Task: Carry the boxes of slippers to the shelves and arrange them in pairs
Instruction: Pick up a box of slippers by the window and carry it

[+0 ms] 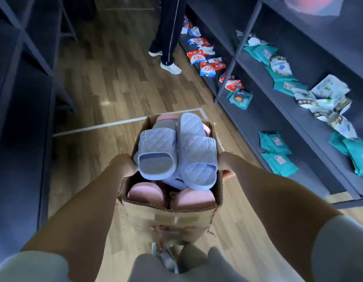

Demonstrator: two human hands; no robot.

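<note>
An open cardboard box (170, 218) hangs in front of me above the wooden floor, held from both sides. My left hand (124, 163) grips its left wall and my right hand (226, 164) grips its right wall. Two pale blue quilted slippers (176, 153) lie on top of the load, soles partly up. Under them, pink slippers (172, 195) fill the box. Dark shelves (278, 110) run along the right of the aisle.
The right shelves hold red-and-white packets (205, 58) and teal packets (278, 151). Dark shelving (21, 98) lines the left side. A person in dark trousers and white shoes (170, 67) stands ahead in the aisle. A white line (115, 124) crosses the floor.
</note>
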